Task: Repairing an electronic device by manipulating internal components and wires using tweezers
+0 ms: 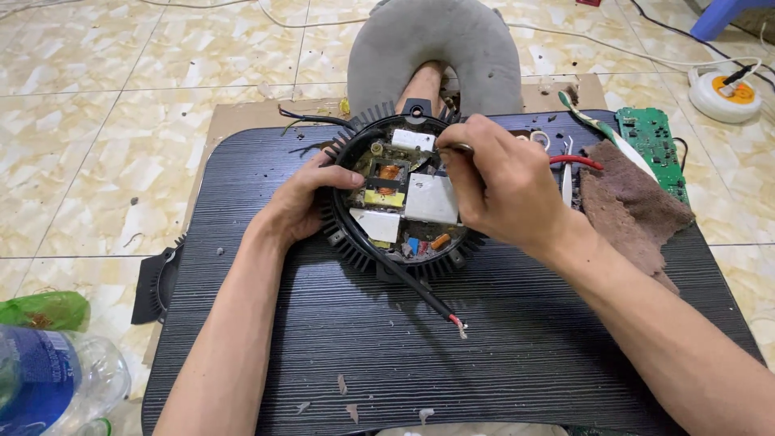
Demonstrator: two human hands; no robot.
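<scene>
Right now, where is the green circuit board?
The green circuit board lies at the black table's far right edge, beside the brown cloth, right of the right hand.
</scene>
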